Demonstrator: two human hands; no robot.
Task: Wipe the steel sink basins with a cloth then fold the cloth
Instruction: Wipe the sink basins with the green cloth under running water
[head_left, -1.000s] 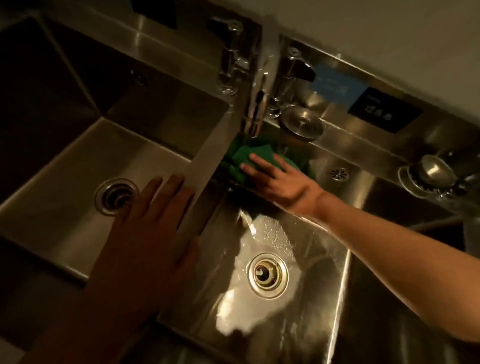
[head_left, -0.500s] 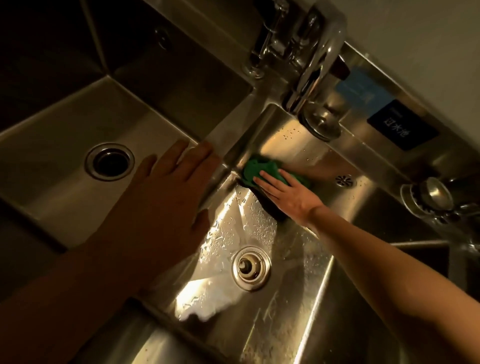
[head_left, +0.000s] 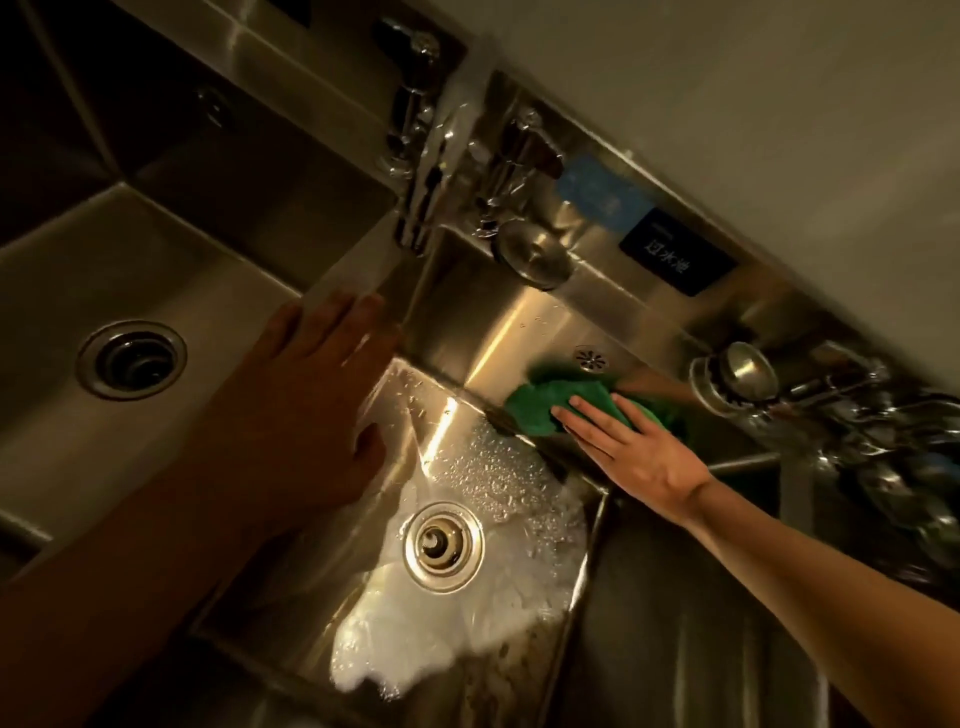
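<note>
Shifted rightward along the basin rear wall (head_left: 498, 322), the green cloth (head_left: 540, 408) now lies centre-right of frame. The right hand (head_left: 631, 452) presses it with straight fingers; the left hand (head_left: 311, 395) rests flat on the divider (head_left: 353, 270).

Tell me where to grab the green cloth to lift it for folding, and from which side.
Pinch the bunched edge of the green cloth that sticks out past the fingertips of the right hand, coming from the left along the basin's back wall. That part is bare and rumpled, so fingers can probably close on it; the rest lies under the flat hand.
</note>
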